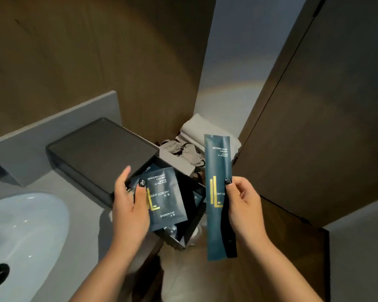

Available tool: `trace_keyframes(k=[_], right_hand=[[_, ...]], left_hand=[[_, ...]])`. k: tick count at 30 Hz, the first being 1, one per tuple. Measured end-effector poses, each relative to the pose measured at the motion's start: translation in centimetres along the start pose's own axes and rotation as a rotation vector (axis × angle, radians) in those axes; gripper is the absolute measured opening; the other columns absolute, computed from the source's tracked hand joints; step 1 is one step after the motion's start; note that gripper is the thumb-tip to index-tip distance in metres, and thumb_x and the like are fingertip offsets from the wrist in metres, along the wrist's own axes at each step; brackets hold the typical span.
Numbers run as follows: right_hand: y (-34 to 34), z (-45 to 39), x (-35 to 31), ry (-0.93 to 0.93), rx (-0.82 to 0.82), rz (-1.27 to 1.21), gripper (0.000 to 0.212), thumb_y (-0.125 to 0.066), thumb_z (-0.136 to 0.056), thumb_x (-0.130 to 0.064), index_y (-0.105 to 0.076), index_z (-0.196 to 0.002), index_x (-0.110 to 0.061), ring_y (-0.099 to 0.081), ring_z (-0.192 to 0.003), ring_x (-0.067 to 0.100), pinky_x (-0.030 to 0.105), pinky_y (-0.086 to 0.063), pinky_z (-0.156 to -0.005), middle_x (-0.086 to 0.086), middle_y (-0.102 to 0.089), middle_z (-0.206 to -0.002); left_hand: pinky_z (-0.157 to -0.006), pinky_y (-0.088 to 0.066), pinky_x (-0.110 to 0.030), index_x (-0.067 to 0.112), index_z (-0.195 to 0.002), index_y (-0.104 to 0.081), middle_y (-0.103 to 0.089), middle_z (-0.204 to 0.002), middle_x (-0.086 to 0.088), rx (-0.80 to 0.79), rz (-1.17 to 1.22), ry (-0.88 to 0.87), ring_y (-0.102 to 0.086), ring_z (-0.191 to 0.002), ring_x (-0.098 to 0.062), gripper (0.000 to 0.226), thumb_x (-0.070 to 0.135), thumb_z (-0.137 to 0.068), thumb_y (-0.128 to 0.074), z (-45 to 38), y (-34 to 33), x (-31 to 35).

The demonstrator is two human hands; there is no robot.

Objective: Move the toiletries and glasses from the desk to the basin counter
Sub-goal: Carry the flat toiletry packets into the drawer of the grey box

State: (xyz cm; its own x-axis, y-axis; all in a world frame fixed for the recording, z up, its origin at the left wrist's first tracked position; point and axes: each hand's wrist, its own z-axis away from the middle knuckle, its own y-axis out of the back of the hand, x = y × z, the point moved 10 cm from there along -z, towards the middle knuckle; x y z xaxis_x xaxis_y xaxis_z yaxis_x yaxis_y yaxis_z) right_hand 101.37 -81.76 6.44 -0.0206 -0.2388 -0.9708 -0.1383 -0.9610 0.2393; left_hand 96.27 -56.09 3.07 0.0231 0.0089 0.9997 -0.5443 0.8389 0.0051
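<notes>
Her left hand (130, 205) pinches the shower-cap sachet (166, 197) above the open box (192, 223); her right hand (243, 201) grips a long sachet (218, 192) upright. Best to lay both flat in the tray (100, 149) on the counter (85, 205), not back into the box.

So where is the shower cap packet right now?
The shower cap packet is in the middle of the head view, pinched in the left hand, just over the open black box beside the white basin.

Both hands, left (130, 205) and right (246, 202), raised (fingers pinching).
</notes>
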Motion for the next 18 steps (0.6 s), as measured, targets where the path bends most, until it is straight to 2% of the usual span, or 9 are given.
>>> trace_keyframes(k=[2, 4, 6, 8, 10, 12, 14, 16, 18], right_hand=[[-1.8, -0.8, 0.0, 0.039, -0.017, 0.05, 0.019, -0.047, -0.097, -0.016, -0.061, -0.084, -0.019, -0.059, -0.07, 0.01, 0.027, -0.048, -0.064, -0.003, -0.063, -0.076], [-4.0, -1.4, 0.1, 0.08, -0.08, 0.118, 0.018, -0.045, -0.098, -0.018, -0.06, -0.087, -0.019, -0.058, -0.068, 0.005, 0.024, -0.048, -0.064, -0.003, -0.063, -0.076], [-6.3, -1.9, 0.4, 0.118, -0.17, 0.228, 0.016, -0.045, -0.099, -0.024, -0.058, -0.089, -0.024, -0.06, -0.069, 0.007, 0.032, -0.052, -0.066, -0.003, -0.064, -0.075], [-8.4, -2.3, 0.5, 0.165, -0.267, 0.333, 0.013, -0.045, -0.098, -0.029, -0.055, -0.09, -0.027, -0.062, -0.07, 0.011, 0.041, -0.053, -0.067, -0.003, -0.064, -0.075], [-10.0, -3.0, 0.2, 0.233, -0.338, 0.378, 0.009, -0.046, -0.098, -0.028, -0.053, -0.093, -0.023, -0.062, -0.068, 0.013, 0.041, -0.052, -0.065, -0.002, -0.064, -0.073], [-11.1, -4.1, -0.1, 0.293, -0.401, 0.425, 0.008, -0.045, -0.098, -0.028, -0.049, -0.093, -0.024, -0.059, -0.062, 0.015, 0.038, -0.048, -0.059, -0.003, -0.061, -0.069], [-12.2, -5.3, 0.1, 0.336, -0.493, 0.479, 0.006, -0.043, -0.098, -0.03, -0.045, -0.094, -0.026, -0.05, -0.051, 0.012, 0.03, -0.04, -0.051, -0.005, -0.056, -0.061], [-13.0, -6.0, 0.2, 0.371, -0.549, 0.514, 0.007, -0.041, -0.098, -0.032, -0.044, -0.096, -0.026, -0.047, -0.048, 0.013, 0.033, -0.039, -0.051, -0.003, -0.055, -0.059], [-13.5, -6.8, 0.2, 0.414, -0.635, 0.534, 0.009, -0.041, -0.098, -0.034, -0.044, -0.098, -0.026, -0.047, -0.05, 0.015, 0.035, -0.039, -0.053, -0.003, -0.055, -0.06]], left_hand=[[-0.066, -0.057, -0.034, 0.044, -0.13, -0.045, -0.07, -0.096, 0.003, -0.039, -0.044, -0.017, -0.069, -0.077, -0.017, 0.042, 0.015, -0.1, -0.042, -1.1, -0.4, 0.2], [-0.065, -0.053, -0.022, 0.043, -0.116, -0.058, -0.07, -0.099, 0.008, -0.062, -0.18, -0.091, -0.067, -0.078, -0.01, 0.038, 0.012, -0.099, -0.042, -1.9, -1.0, 0.9], [-0.067, -0.049, -0.019, 0.041, -0.109, -0.063, -0.071, -0.091, 0.011, -0.071, -0.26, -0.104, -0.066, -0.078, -0.012, 0.038, 0.01, -0.098, -0.044, -2.3, -1.7, 1.1], [-0.081, -0.049, -0.012, 0.04, -0.107, -0.065, -0.069, -0.094, 0.029, -0.076, -0.244, -0.082, -0.064, -0.09, 0.006, 0.04, 0.005, -0.096, -0.047, -2.6, -2.1, 1.0], [-0.082, -0.043, -0.001, 0.039, -0.101, -0.065, -0.065, -0.094, 0.036, -0.061, -0.176, -0.059, -0.059, -0.095, 0.018, 0.043, 0.0, -0.094, -0.049, -3.1, -2.5, 1.2], [-0.073, -0.044, 0.0, 0.033, -0.09, -0.069, -0.07, -0.083, 0.031, -0.031, -0.088, -0.01, -0.062, -0.086, 0.016, 0.041, -0.002, -0.093, -0.049, -3.7, -2.8, 0.9], [-0.067, -0.045, -0.003, 0.024, -0.079, -0.072, -0.073, -0.074, 0.021, 0.079, 0.047, 0.068, -0.064, -0.073, 0.011, 0.036, -0.001, -0.093, -0.05, -4.3, -2.4, -0.1], [-0.068, -0.047, -0.009, 0.018, -0.075, -0.072, -0.073, -0.071, 0.012, 0.128, 0.107, 0.107, -0.064, -0.07, 0.004, 0.031, 0.003, -0.093, -0.052, -4.6, -2.5, -0.8], [-0.074, -0.052, -0.021, 0.015, -0.079, -0.073, -0.075, -0.077, 0.004, 0.163, 0.069, 0.127, -0.068, -0.076, -0.007, 0.023, 0.007, -0.092, -0.056, -4.7, -3.0, -1.5]])
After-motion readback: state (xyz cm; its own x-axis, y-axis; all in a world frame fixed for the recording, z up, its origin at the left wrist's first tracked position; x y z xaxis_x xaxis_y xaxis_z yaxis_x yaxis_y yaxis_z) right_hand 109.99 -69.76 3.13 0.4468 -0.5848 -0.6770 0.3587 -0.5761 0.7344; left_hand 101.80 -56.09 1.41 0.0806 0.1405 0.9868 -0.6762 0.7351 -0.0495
